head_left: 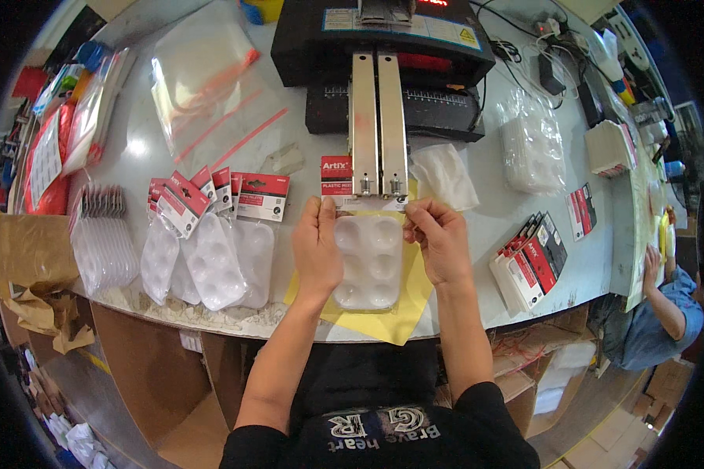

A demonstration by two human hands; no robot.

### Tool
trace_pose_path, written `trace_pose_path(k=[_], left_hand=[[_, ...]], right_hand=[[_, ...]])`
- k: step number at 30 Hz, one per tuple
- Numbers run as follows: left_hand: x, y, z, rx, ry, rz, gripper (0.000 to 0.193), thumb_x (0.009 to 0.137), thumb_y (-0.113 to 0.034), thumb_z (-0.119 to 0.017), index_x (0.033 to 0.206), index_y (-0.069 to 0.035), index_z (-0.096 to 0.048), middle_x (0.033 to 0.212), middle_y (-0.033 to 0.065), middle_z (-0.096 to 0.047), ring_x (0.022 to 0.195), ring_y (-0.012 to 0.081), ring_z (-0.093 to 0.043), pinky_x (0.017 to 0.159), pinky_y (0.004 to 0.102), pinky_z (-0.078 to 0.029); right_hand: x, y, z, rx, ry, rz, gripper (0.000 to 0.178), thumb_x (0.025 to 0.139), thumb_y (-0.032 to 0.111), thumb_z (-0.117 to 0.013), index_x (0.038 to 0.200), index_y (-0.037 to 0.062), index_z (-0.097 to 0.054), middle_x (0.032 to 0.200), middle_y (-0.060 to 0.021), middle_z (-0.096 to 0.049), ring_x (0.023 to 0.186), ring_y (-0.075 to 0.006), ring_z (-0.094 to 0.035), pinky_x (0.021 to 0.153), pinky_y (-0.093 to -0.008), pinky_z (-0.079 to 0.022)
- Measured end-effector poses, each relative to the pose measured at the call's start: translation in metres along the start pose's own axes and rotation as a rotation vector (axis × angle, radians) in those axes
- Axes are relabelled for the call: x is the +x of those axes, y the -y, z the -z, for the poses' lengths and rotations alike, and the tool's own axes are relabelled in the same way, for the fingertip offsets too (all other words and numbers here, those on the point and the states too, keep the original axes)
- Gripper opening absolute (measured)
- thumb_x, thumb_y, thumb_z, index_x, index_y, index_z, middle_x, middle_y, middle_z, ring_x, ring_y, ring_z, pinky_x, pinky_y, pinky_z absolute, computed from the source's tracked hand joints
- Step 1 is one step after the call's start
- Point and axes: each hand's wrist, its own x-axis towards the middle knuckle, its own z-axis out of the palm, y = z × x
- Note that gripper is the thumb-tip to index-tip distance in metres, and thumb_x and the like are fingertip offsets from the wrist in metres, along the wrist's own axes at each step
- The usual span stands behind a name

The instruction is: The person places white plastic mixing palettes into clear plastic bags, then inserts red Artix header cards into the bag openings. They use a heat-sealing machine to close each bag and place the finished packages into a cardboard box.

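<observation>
A white plastic paint palette [368, 262] with round wells lies between my hands, its wrap hard to make out. Across its far end is a red and white header card [337, 170], partly under the two metal arms [379, 125] of a black stapling machine [383, 51]. My left hand [318, 244] has its fingers closed at the card's left corner. At the right corner, the thumb and fingers of my right hand [440, 234] pinch the card's edge. Beneath the palette is a yellow sheet [403, 322]. A crumpled clear bag [446, 176] rests beyond my right hand.
Carded palettes [219, 262] lie left, beside a row of packed ones [105, 242]. Clear bags [199, 70] are behind. To the right are header cards [528, 262] and a stack of wrapped palettes [532, 144]. A co-worker's arm [665, 301] shows far right.
</observation>
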Motion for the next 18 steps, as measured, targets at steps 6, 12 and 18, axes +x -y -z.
trace_pose_path(k=[6, 12, 18], left_hand=[[0.001, 0.023, -0.002, 0.03, 0.048, 0.003, 0.034, 0.1, -0.029, -0.045, 0.082, -0.001, -0.051, 0.067, 0.012, -0.053, 0.062, 0.0206, -0.046, 0.061, 0.0347, -0.039], [0.005, -0.022, 0.108, 0.597, -0.124, -0.144, 0.037, 0.099, -0.032, -0.041, 0.097, 0.0, -0.061, 0.083, 0.0176, -0.064, 0.076, 0.0331, -0.06, 0.07, 0.0424, -0.045], [0.002, -0.003, 0.163, 1.178, -0.078, -0.265, 0.064, 0.088, -0.038, -0.059, 0.14, -0.006, -0.04, 0.148, 0.0206, -0.031, 0.136, 0.0358, -0.03, 0.107, 0.0503, -0.025]], right_hand=[[-0.003, -0.004, 0.005, -0.281, -0.023, 0.041, 0.017, 0.091, 0.016, -0.061, 0.086, 0.0002, -0.066, 0.071, -0.0032, -0.062, 0.062, -0.0113, -0.058, 0.062, -0.0253, -0.047], [-0.014, 0.117, 0.077, -1.129, -0.433, 0.549, 0.04, 0.102, 0.022, -0.031, 0.095, 0.0012, -0.065, 0.087, -0.0096, -0.067, 0.085, -0.021, -0.063, 0.08, -0.0326, -0.048], [0.087, 0.163, 0.208, -1.358, -0.517, 0.009, 0.106, 0.06, 0.06, -0.081, 0.133, -0.0075, -0.044, 0.132, -0.0266, -0.05, 0.123, -0.0354, -0.049, 0.101, -0.0411, -0.041]])
